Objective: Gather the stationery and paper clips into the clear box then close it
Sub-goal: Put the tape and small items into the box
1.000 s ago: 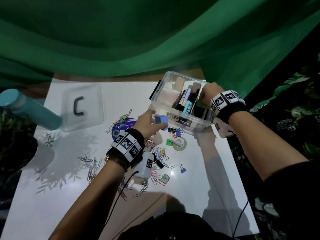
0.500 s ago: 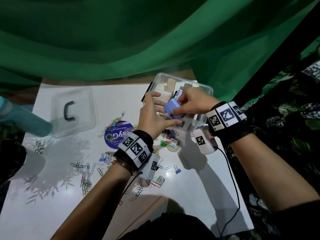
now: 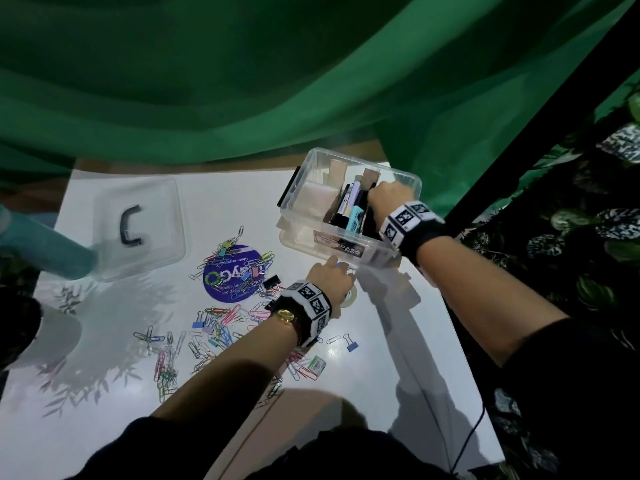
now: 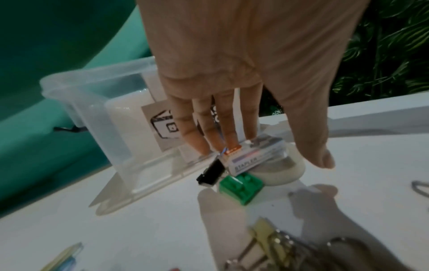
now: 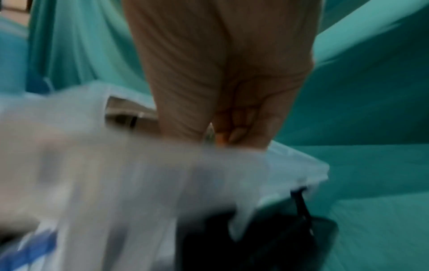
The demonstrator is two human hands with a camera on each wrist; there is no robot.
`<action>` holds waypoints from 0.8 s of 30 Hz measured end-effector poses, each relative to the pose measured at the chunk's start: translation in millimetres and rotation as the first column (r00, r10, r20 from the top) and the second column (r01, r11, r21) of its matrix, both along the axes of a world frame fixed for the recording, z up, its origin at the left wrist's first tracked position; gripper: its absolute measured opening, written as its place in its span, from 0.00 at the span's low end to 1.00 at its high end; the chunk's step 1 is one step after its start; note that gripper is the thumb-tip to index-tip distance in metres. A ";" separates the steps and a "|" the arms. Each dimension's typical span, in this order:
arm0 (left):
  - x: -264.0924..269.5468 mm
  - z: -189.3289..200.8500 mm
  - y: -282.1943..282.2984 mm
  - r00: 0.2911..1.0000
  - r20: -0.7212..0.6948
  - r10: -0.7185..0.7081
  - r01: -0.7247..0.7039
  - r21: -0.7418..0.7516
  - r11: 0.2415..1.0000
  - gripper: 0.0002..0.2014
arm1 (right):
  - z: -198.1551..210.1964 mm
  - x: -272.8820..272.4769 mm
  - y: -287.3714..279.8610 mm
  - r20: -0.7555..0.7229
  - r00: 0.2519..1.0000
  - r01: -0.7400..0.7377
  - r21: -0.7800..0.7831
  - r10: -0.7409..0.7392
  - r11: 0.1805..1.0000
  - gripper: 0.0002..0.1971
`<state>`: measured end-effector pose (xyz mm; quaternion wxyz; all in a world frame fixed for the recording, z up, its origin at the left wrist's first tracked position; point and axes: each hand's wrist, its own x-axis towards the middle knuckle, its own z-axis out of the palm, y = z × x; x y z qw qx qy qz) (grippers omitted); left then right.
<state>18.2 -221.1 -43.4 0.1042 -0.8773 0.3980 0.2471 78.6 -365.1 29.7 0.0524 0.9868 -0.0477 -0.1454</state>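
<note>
The clear box (image 3: 349,233) stands open at the table's back right, with markers (image 3: 349,206) upright inside. My right hand (image 3: 388,195) reaches down into its right end. The right wrist view is blurred: its fingers (image 5: 232,135) are curled at the box rim, and what they hold is hidden. My left hand (image 3: 332,275) is low in front of the box. Its straight fingertips (image 4: 232,144) touch a small staple box (image 4: 255,155) lying on a tape roll (image 4: 285,174). A green block (image 4: 241,188) and a black binder clip (image 4: 211,172) lie beside them.
The clear lid (image 3: 138,226) with a black handle lies at the back left, next to a teal bottle (image 3: 45,244). Several paper clips and binder clips (image 3: 214,327) are scattered over the white table and a purple round sticker (image 3: 225,275). Green cloth hangs behind.
The left hand passed a light blue item to the right hand, which then moved into the box. The left hand dropped to the table in front of the box.
</note>
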 end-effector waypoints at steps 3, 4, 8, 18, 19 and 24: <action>1.4 -6.6 -2.1 0.998 -0.017 0.055 -0.056 -0.007 0.998 0.29 | -10.2 -3.4 -5.0 -0.018 0.997 0.083 0.106 -0.081 0.991 0.02; 2.4 -7.8 -1.9 0.997 -0.027 0.074 -0.074 -0.017 0.997 0.29 | -12.4 -4.4 -7.8 -0.004 0.993 0.120 0.142 -0.121 0.983 0.02; 4.2 -9.3 -4.8 0.993 -0.052 0.106 -0.107 -0.020 0.994 0.33 | -11.2 -2.9 -10.9 0.028 0.992 0.115 0.205 -0.123 0.972 0.04; 0.9 -9.9 9.4 0.956 -0.146 0.255 -0.269 -0.090 0.959 0.28 | -15.0 -10.9 -18.5 0.130 0.988 0.060 0.148 -0.079 0.987 0.08; 3.0 -8.9 13.8 0.930 -0.190 0.313 -0.340 -0.130 0.931 0.29 | -15.6 -12.4 -18.0 0.117 0.990 0.059 0.187 -0.082 0.981 0.07; 6.7 -2.9 31.0 0.757 -0.441 0.481 -0.642 -0.369 0.672 0.30 | -15.8 -10.1 -12.5 0.058 0.998 -0.002 0.108 -0.005 0.994 0.09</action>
